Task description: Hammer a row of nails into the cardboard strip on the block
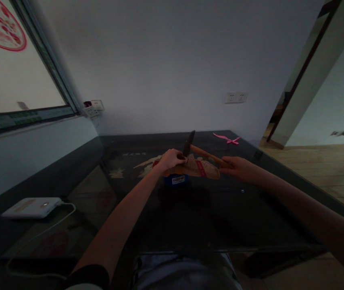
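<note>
My right hand (234,167) is closed round the wooden handle of a hammer (203,152). The hammer's dark head stands just beside the fingers of my left hand (172,158). Those fingers are pinched together at a patterned tan insole-like piece with a red band (203,168); what lies between the fingertips is too small to make out. Beneath the piece is a blue round container (176,179) with a white label.
A white power bank (32,207) with a cable lies at the left of the dark table (208,225). A pink ribbon (232,141) is at the back right. Wall sockets (236,97) are on the wall behind.
</note>
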A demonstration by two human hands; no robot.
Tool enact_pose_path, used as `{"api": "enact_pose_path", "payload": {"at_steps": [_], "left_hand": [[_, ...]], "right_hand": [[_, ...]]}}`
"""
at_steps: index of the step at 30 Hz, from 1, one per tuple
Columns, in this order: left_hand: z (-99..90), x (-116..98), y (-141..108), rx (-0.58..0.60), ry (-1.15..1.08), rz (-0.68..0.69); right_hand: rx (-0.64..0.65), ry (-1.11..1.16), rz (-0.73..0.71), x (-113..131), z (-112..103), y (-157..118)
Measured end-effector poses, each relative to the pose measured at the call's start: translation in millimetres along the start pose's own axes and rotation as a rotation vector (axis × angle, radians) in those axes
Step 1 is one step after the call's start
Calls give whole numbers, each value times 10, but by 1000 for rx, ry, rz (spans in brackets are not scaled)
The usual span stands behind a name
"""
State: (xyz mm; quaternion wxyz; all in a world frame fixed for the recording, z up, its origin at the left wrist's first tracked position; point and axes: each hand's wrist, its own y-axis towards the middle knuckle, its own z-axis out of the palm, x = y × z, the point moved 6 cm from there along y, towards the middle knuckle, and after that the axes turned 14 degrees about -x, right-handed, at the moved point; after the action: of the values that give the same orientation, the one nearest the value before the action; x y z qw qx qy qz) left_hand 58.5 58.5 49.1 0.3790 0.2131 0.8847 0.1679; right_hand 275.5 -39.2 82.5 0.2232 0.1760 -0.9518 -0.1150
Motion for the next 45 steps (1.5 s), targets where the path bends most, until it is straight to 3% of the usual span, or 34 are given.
{"api": "enact_pose_path", "payload": {"at_steps": [7, 12, 16, 19, 25, 30, 34, 40, 45], "left_hand": [[-6, -49, -1, 7, 36, 76], [-243, -104, -25, -19, -11, 169], [-542, 132, -85, -113, -60, 94], [-655, 338, -203, -160, -35, 39], [-522, 553, -407, -218, -134, -20], [-459, 624, -426, -344, -135, -49], [-472, 589, -432, -378, -99, -47], [-484, 476, -498, -431, -57, -87], [-444, 341, -455, -354, -84, -50]], "right_hand": [[-43, 83, 53, -5, -69, -26], [-37, 267, 194, -79, 62, -184], [-87, 468, 311, -141, 197, -371], [-140, 576, 348, -193, 290, -489], [-132, 674, 406, -291, 480, -744], [-131, 677, 458, -283, 531, -933], [-122, 665, 445, -203, 511, -862], [-77, 595, 322, -18, 461, -486], [-75, 571, 249, 134, 408, -240]]}}
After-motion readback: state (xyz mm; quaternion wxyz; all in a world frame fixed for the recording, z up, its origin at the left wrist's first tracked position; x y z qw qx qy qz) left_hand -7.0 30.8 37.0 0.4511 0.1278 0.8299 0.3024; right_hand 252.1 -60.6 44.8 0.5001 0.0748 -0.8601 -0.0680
